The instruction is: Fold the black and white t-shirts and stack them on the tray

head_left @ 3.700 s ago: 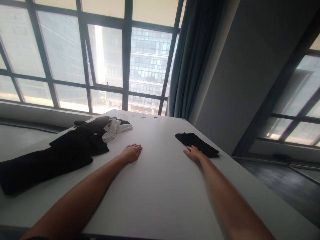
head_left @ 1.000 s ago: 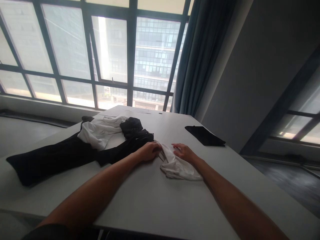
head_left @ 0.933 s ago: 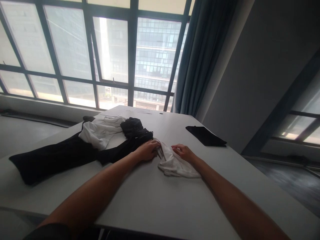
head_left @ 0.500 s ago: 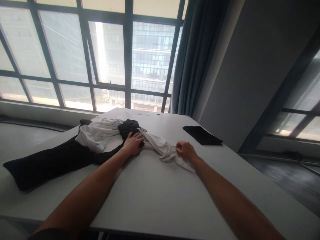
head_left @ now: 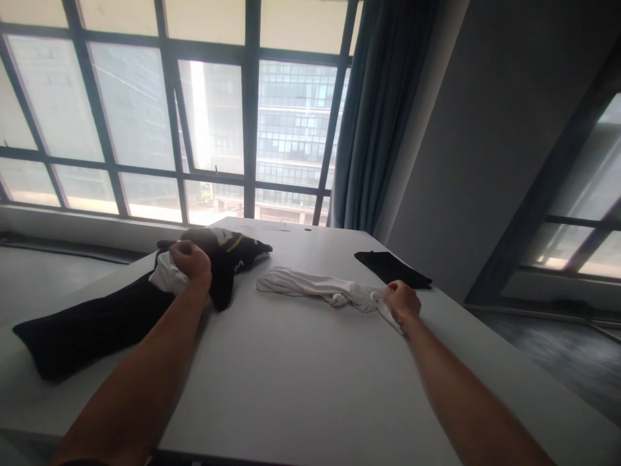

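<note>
A crumpled white garment [head_left: 315, 287] lies stretched across the middle of the white table [head_left: 291, 382]. My right hand [head_left: 402, 301] is closed on its right end. My left hand [head_left: 193, 261] is a fist gripping a black garment with yellow and white marks [head_left: 230, 254], lifted over the pile at the left. Under that hand shows a bit of another white cloth [head_left: 165, 277]. A long black garment [head_left: 92, 327] trails from the pile toward the table's left edge.
A folded black cloth [head_left: 391, 268] lies at the table's far right, just behind my right hand. Large windows and a blue curtain [head_left: 378, 116] stand beyond the far edge. The floor drops away on the right.
My right hand has dragged the white garment rightward, pulling it out straight and free of the pile. My left hand left the table, took hold of the black garment and drew it back to the left.
</note>
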